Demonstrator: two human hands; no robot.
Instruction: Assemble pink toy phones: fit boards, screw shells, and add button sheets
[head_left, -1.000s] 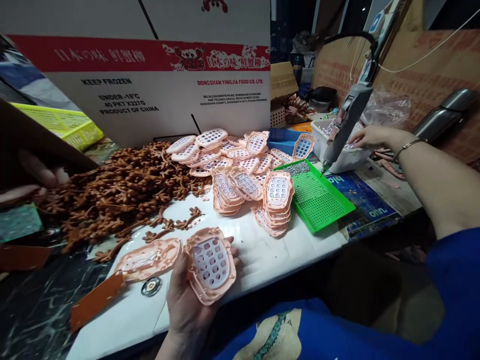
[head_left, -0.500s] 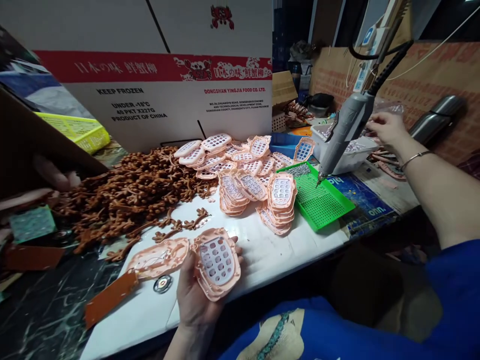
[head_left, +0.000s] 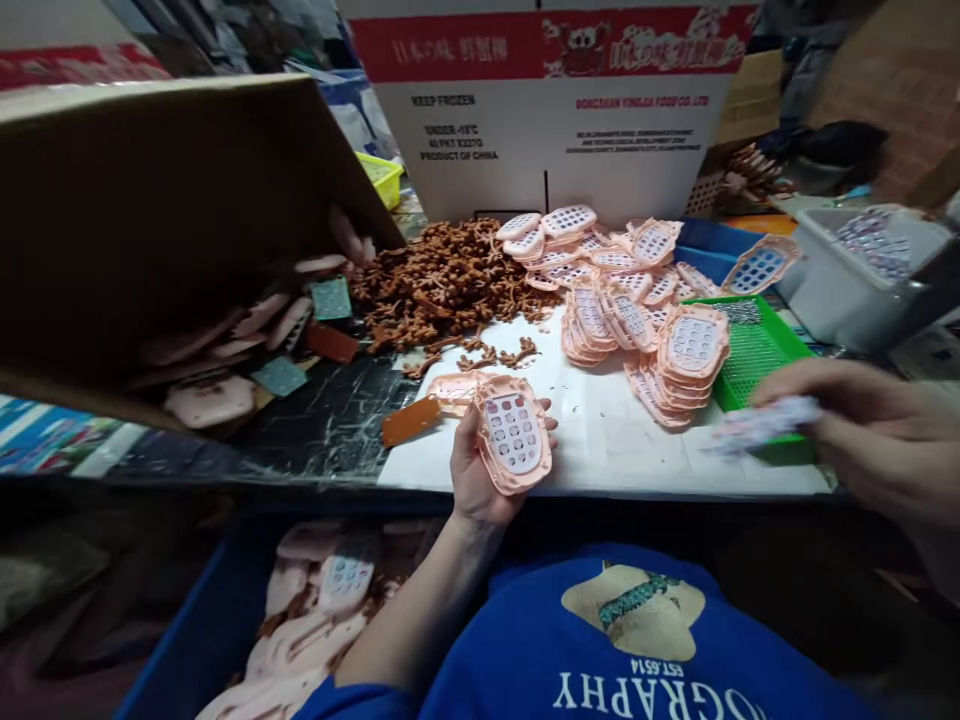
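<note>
My left hand [head_left: 480,490] is closed around the edges of pink plastic shells [head_left: 546,455], stacked one on another, with a white button grid [head_left: 514,430] set in the top one. At the right, above the front of the green perforated tray [head_left: 795,345], my right hand [head_left: 862,415] pinches a small whitish-purple knobbly piece [head_left: 765,425], too blurred to name. Behind the left hand lie another pink shell [head_left: 450,390] and an orange-brown flat plate [head_left: 411,421]. More pink shells [head_left: 694,345] with grids stand stacked between the two hands.
Brown branched plastic parts [head_left: 450,290] are heaped at the back. A white tub [head_left: 832,285] holds whitish-purple pieces at right. An open cardboard box [head_left: 225,200] with pink parts lies left. Below the table edge, a blue bin [head_left: 202,600] holds pink parts.
My right hand has come from the white tub toward me with the whitish-purple piece. The view has swung left and down; the hanging electric screwdriver is out of view. My left hand still holds the shells.
</note>
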